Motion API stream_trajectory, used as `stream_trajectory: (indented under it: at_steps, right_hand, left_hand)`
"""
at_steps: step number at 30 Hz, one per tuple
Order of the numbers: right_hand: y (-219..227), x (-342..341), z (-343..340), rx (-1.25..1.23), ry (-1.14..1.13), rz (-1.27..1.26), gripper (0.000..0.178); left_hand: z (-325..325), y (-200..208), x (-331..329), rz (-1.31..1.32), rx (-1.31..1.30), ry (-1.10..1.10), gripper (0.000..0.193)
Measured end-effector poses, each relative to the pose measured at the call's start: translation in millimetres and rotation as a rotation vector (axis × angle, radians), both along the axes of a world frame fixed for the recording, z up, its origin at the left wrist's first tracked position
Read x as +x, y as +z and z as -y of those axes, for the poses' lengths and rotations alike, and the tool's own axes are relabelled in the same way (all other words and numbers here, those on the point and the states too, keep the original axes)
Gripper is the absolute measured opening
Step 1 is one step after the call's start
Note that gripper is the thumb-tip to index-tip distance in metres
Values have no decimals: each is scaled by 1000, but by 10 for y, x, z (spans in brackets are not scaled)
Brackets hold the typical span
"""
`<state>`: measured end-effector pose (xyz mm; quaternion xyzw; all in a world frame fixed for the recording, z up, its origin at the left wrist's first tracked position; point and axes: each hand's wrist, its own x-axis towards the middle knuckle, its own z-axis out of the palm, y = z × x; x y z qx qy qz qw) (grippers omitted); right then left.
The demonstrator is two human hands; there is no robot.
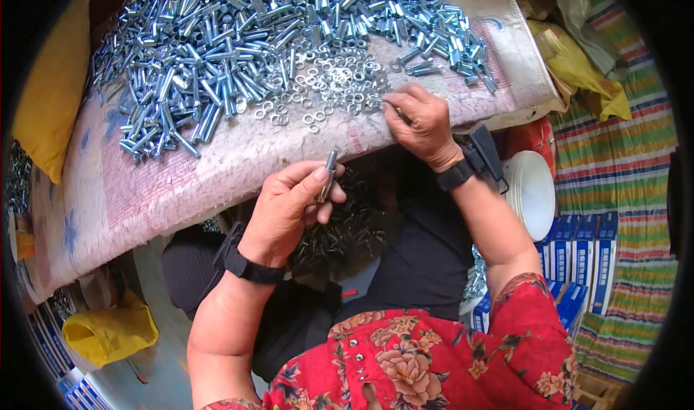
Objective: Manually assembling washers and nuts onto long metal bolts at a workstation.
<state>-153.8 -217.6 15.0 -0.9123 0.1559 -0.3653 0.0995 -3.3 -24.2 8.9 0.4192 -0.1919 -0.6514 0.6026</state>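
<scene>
My left hand (pixel 289 200) is closed round a shiny metal anchor bolt (pixel 331 166), held upright just off the table's near edge with its tip sticking up past the thumb. My right hand (pixel 423 127) reaches over the table, thumb and forefinger pinched together at the right rim of a heap of small silvery washers (pixel 340 78). Whatever sits between those fingertips is too small to make out. Behind and left of the washers spreads a big pile of zinc-coloured metal sleeves and bolts (pixel 210 49).
A pale, worn cloth (pixel 173 186) covers the table. Below its edge, dark metal pieces (pixel 347 229) lie between my knees. To the right stand a white bucket (pixel 536 193) and blue boxes (pixel 582 247); yellow bags (pixel 116 334) hang or lie at the left.
</scene>
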Motion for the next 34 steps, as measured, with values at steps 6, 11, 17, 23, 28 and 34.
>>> stream_trajectory:
  at_steps: [6, 11, 17, 23, 28, 34]
  right_hand:
    - [-31, 5, -9, -56, -81, 14, 5]
    - [42, 31, -29, 4, 13, -164, 10]
    - [54, 83, 90, 44, 63, -293, 10]
    - [12, 136, 34, -21, -28, -280, 10]
    - [-1, 120, 88, 60, -45, -45, 6]
    - [289, 56, -549, 761, 99, 25, 11]
  left_hand:
    - [-49, 21, 46, -12, -31, 28, 24]
    - [-86, -1, 63, -13, -43, 36, 24]
    - [-95, 0, 59, 7, -37, 31, 24]
    - [-85, 11, 51, 5, -35, 22, 23]
    - [-36, 60, 20, 79, -54, -12, 24]
    - [10, 34, -51, 164, -124, -13, 23]
